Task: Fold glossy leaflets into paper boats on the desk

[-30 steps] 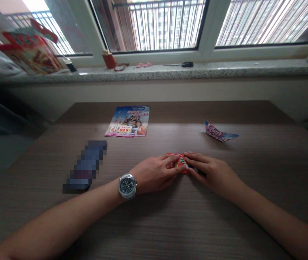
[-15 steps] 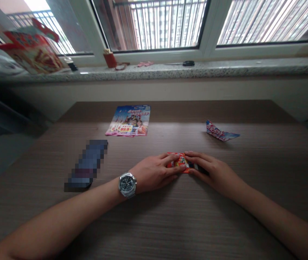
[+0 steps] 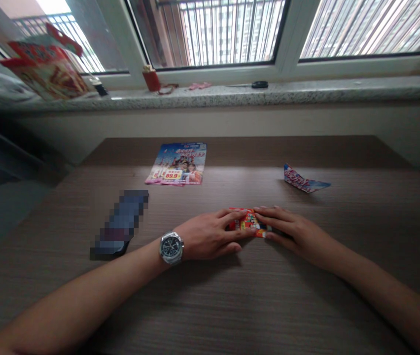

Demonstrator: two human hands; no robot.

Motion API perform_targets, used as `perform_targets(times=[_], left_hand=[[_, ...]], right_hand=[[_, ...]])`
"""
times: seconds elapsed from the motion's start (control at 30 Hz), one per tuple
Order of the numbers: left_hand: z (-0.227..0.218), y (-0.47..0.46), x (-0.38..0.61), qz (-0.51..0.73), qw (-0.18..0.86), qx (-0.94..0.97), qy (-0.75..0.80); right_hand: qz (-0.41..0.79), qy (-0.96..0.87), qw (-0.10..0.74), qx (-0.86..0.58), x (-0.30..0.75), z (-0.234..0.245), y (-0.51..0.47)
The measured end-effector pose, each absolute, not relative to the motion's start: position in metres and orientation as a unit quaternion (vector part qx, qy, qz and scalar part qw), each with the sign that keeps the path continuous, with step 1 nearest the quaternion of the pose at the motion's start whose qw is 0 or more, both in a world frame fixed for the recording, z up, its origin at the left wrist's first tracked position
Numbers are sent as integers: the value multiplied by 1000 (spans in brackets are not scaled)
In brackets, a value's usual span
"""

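Note:
A small folded piece of printed paper point(image 3: 247, 223), red and orange with cartoon figures, lies flat on the table in front of me. My left hand point(image 3: 212, 234), with a metal watch on its wrist, rests its outstretched fingers across the paper's left part, the thumb apart on the table side. From the right, my right hand point(image 3: 287, 229) lays its extended fingers over the other end, thumb by the near edge. Fingers cover both ends of the paper. Beyond my right hand stands a folded blue and red flyer point(image 3: 304, 181), bent in a V.
Several printed flyers point(image 3: 178, 165) lie stacked at the table's back left. A pixelated phone-like object point(image 3: 121, 224) is left of my hands. On the windowsill point(image 3: 213, 97) are a red container point(image 3: 151, 79), a black-handled tool point(image 3: 259, 85) and a red food bag point(image 3: 49, 66).
My left thumb has spread away from the fingers. My right hand has slid slightly right, uncovering more of the paper. The view has shifted a little.

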State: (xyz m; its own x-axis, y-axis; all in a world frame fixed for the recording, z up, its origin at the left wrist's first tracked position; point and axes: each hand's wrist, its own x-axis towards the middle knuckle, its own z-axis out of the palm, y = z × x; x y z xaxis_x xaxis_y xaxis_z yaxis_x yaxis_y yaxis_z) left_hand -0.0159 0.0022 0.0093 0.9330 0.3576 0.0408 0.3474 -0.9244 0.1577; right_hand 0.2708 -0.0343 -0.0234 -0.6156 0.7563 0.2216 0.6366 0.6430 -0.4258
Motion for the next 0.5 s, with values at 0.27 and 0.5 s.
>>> perform_targets(times=[0.27, 0.5], left_hand=[[13, 18, -24, 49, 112, 985, 119], [12, 16, -26, 75, 93, 984, 134]], right_hand=[[145, -887, 182, -398, 273, -26, -35], [124, -892, 183, -395, 273, -24, -34]])
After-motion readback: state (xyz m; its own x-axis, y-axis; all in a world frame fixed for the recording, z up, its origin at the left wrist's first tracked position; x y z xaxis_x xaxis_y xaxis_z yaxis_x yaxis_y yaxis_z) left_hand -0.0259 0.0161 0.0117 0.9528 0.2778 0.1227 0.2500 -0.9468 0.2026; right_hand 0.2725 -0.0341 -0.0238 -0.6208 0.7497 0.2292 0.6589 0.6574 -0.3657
